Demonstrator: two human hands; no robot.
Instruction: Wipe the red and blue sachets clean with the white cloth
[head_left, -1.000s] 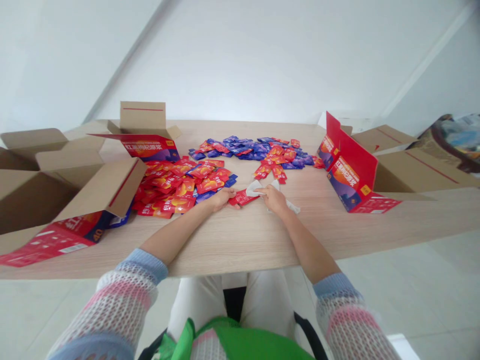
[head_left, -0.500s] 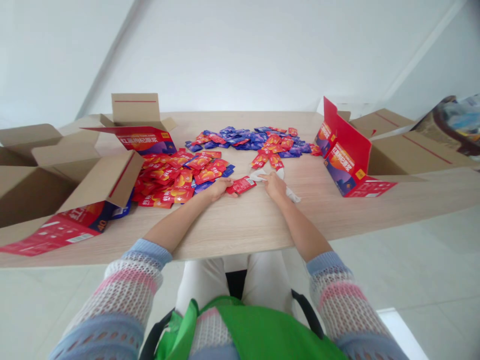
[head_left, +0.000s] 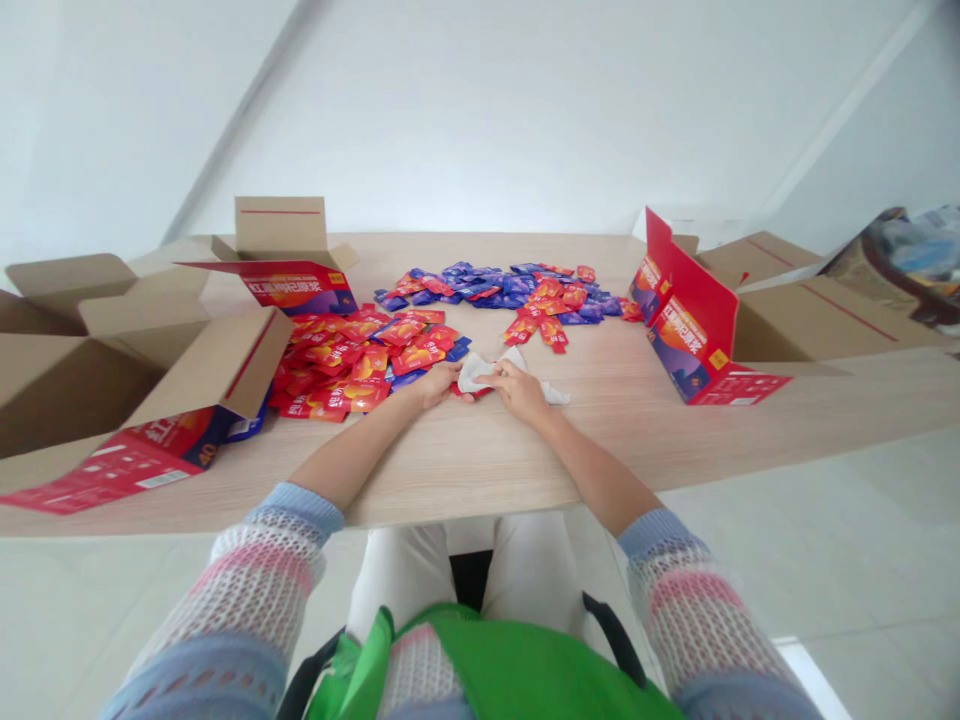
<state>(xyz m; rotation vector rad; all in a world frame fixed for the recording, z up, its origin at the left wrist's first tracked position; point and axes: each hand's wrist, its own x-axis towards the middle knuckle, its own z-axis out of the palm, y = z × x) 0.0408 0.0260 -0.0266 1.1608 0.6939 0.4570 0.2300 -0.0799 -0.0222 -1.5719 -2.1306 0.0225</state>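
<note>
My left hand (head_left: 437, 386) grips one end of a red sachet (head_left: 484, 392) just above the table. Most of that sachet is hidden under a white cloth (head_left: 474, 371), which could be a wipe or tissue. The cloth is pinched in my right hand (head_left: 519, 392) and lies over the sachet, its loose end trailing to the right. Close to my left hand is a heap of red sachets (head_left: 367, 365) with some blue ones among them. Farther back lies a spread of blue and purple sachets (head_left: 487, 282) mixed with red ones.
Open cartons (head_left: 172, 440) stand at the left, flaps raised, with a red carton (head_left: 300, 290) behind them. Another open red carton (head_left: 694, 345) is on the right. A dark-rimmed container (head_left: 889, 265) sits at the far right. The wooden table (head_left: 450, 470) ends near my lap.
My right hand has moved left with the white cloth and brought it over the red sachet. The left hand stays about where it was, holding the sachet.
</note>
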